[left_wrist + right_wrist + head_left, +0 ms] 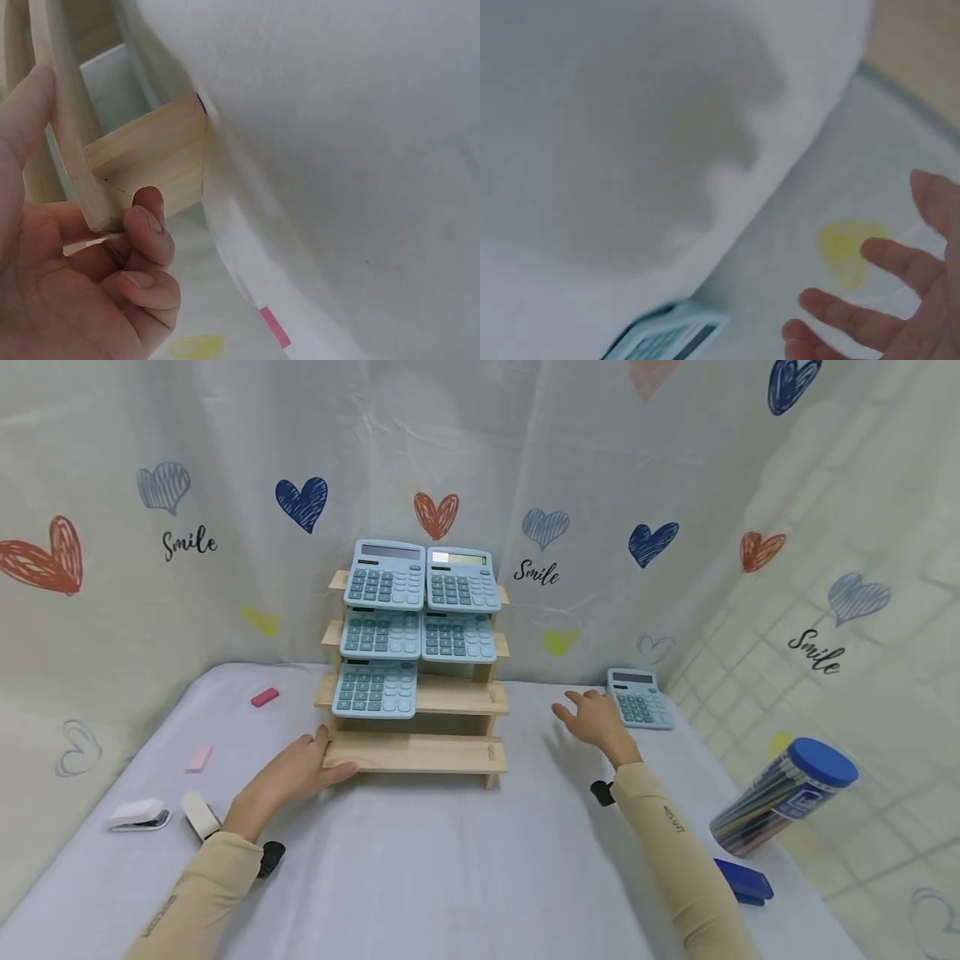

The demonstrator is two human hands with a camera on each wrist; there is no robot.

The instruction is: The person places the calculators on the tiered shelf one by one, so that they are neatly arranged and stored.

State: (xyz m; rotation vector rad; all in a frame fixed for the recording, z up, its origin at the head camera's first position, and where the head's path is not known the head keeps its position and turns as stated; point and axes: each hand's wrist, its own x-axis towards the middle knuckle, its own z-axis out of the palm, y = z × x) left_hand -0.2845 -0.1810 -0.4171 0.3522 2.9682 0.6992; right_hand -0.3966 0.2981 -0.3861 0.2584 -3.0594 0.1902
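Head view: left hand [296, 772] grips the wooden tiered rack [417, 752] at its lowest shelf's corner. Right hand [596, 717], fingers spread and holding nothing, hovers just short of the loose blue calculator [639, 697]. Calculator looks light, rigid, smooth plastic; best pinched by its side edges.

**Left hand grips a corner of the wooden rack**

The left hand [75, 270] fills the lower left of the view, its fingers [150, 225] curled round the bottom corner of a pale wooden rack [150, 150]. The thumb lies along the thin upright board at the left edge, and the fingertips press against the end of the cross piece. Behind the boards a pale blue surface [112, 86] shows through the gap. A white cloth [337, 150] covers most of the right side. On the cloth near the bottom edge lies a small pink eraser [274, 328], and a yellow mark [195, 347] shows on the backdrop just left of it.
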